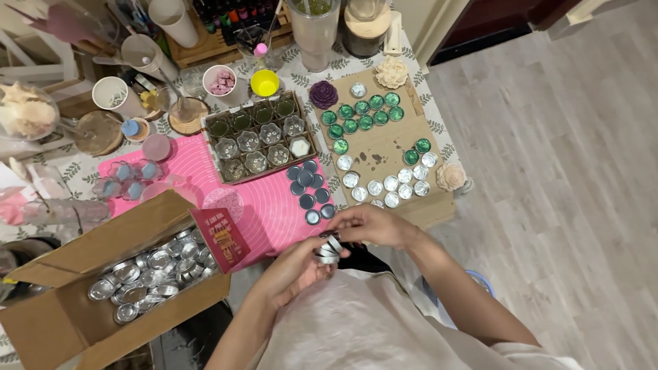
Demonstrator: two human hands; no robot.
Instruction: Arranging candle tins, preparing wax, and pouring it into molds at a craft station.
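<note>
— Small round silver metal tins [329, 249], stacked in a short pile, shiny and shallow with thin rims: where do they sit?

— I see them low in the middle of the view, just off the near edge of the pink silicone mat [267, 205]. My left hand [296, 271] is curled under the pile and holds it. My right hand [370, 226] has its fingers closed on the top tin.

— What is close by?

— An open brown cardboard box [62, 322] of loose tins like these lies to the left, and dark round lids [310, 186] lie on the mat.
</note>
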